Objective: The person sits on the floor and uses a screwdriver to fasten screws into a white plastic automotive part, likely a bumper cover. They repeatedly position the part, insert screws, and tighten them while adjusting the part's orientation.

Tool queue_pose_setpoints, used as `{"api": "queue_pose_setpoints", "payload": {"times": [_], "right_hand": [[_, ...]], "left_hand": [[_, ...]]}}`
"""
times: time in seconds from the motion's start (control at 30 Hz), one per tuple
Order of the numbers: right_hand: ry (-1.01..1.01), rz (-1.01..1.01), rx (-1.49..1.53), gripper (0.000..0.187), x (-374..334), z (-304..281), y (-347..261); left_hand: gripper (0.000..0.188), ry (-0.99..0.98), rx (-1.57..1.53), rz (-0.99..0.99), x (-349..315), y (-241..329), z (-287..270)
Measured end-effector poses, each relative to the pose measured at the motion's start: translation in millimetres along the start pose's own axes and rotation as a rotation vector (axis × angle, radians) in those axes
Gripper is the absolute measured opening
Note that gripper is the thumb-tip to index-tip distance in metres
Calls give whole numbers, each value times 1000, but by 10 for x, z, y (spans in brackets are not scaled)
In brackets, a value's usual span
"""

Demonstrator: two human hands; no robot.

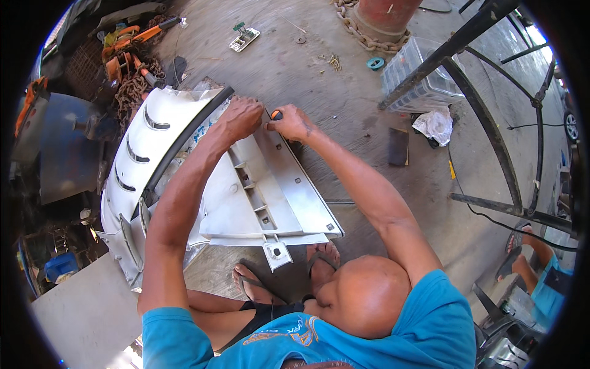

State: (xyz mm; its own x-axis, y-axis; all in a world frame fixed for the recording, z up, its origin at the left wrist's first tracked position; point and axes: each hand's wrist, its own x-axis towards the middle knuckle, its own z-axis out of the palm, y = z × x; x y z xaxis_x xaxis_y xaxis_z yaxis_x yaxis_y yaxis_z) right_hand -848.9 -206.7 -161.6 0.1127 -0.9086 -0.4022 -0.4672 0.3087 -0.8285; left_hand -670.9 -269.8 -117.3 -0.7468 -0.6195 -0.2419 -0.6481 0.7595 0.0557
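Note:
A large white plastic body panel (270, 209) with ribs and slots lies on the concrete floor in front of my feet. A black trim strip (184, 132) runs along its curved left part. My left hand (243, 117) is closed in a fist on the panel's far top edge. Right beside it, my right hand (294, 124) grips a tool with an orange and black handle (276, 114), held against the same edge. The tool's tip is hidden behind my hands.
Orange tools and a rusty chain (132, 86) lie at the far left beside a blue drum (64, 154). A clear plastic box (418, 74), a black metal frame (491, 135) and a white rag (435, 125) stand to the right. Another person's legs (534, 258) show at the right edge.

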Motion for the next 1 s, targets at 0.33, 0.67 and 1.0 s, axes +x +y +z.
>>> {"api": "queue_pose_setpoints", "payload": {"times": [0.33, 0.67, 1.0], "right_hand": [[-1, 38, 45, 31, 24, -27, -18], [-9, 85, 36, 35, -84, -32, -46], [68, 1, 60, 33, 7, 61, 73]], "left_hand": [[18, 31, 349, -4, -93, 261, 73], [16, 80, -81, -20, -213, 203, 104], [23, 246, -142, -24, -304, 118, 154]]}}
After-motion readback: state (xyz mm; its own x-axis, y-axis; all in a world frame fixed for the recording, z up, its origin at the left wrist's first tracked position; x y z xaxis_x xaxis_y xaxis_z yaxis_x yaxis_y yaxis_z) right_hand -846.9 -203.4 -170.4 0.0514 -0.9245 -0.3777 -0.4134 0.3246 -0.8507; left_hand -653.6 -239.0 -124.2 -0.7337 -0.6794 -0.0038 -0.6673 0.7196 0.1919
